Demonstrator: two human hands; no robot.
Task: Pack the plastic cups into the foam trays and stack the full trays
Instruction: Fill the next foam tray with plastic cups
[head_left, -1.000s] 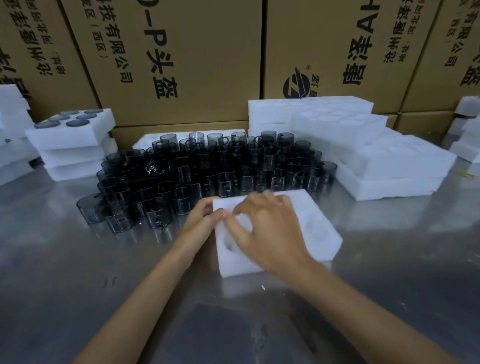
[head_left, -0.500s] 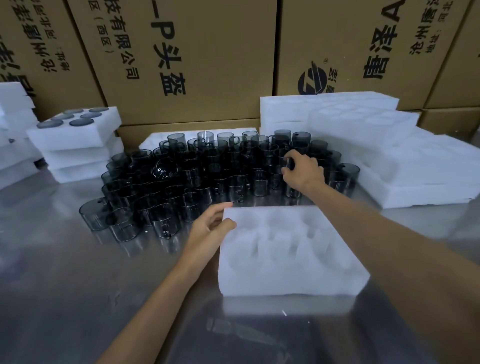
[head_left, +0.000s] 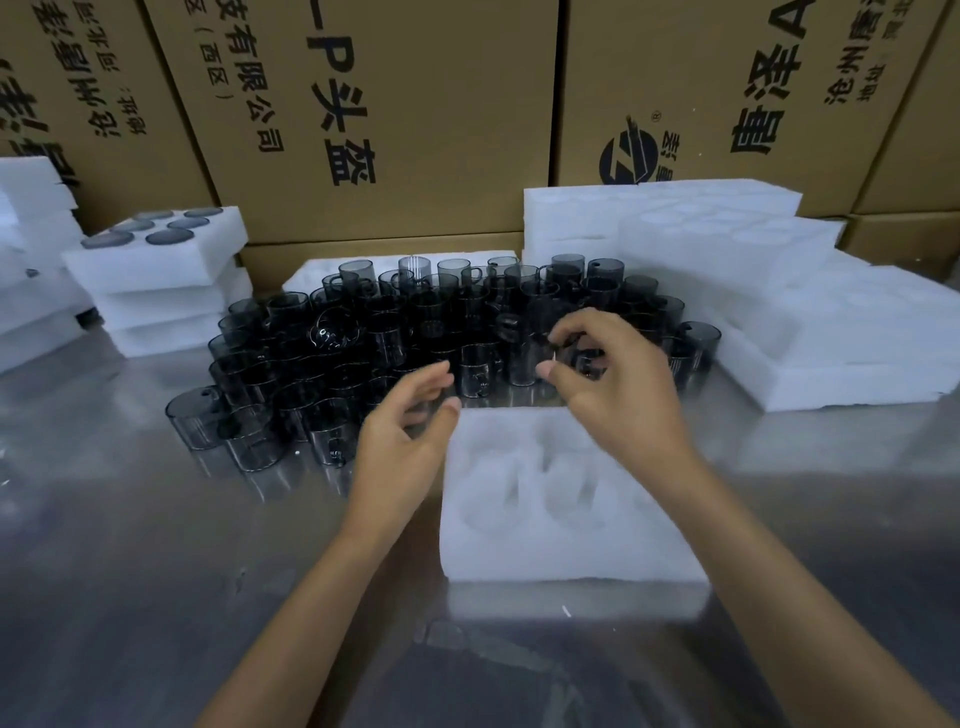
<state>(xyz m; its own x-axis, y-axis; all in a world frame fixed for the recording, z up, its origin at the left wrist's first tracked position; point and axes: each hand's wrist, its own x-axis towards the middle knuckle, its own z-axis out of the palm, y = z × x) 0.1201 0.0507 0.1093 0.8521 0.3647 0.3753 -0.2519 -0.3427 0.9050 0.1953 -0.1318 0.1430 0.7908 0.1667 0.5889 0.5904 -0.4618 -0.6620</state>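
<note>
An empty foam tray (head_left: 561, 499) lies near the worktop's (head_left: 130, 545) front edge, with the cluster of smoky plastic cups (head_left: 415, 332) just behind it. The right hand (head_left: 613, 384) pinches one cup (head_left: 584, 358) above the tray's far edge. The left hand (head_left: 400, 441) hovers beside the tray's left edge, fingers loosely curled, holding nothing.

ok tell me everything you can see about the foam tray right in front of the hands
The tray is a thick white block of soft-looking foam, lying flat on the shiny metal table just in front of the cups. Its top has round pockets, all that show are empty; the right forearm hides part of it. The left hand hovers by its far left corner with fingers loosely open, and contact there is unclear. The right hand is above its far edge, fingers curled around a clear cup.
</note>
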